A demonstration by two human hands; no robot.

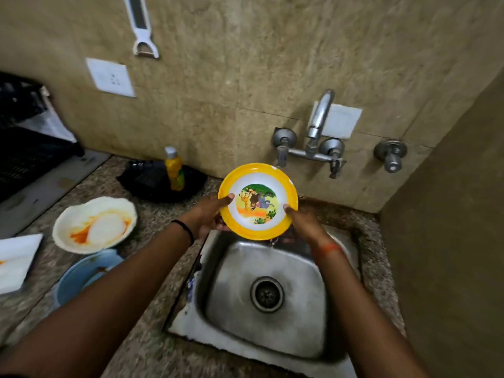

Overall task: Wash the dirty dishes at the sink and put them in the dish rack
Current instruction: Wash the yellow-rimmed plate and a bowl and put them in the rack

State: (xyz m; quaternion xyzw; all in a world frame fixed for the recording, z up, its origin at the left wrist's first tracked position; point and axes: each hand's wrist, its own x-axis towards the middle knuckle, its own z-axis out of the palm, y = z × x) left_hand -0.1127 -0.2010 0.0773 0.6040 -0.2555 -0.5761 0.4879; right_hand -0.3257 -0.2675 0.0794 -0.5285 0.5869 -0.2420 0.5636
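Observation:
I hold a yellow-rimmed plate (258, 201) with a cartoon animal picture tilted up over the back of the steel sink (272, 323). My left hand (210, 215) grips its left edge, thumb on the rim. My right hand (298, 221) grips its right edge, thumb on the rim too. Water drips from the plate's lower edge into the sink. The tap (317, 126) sits on the wall above. A black dish rack (24, 148) stands at the far left.
On the counter to the left lie a white plate (94, 225) smeared with orange sauce, a blue bowl (84, 274) and a white square dish (16, 260). A yellow soap bottle (174, 169) stands in a black tray (152, 184). A wall closes off the right side.

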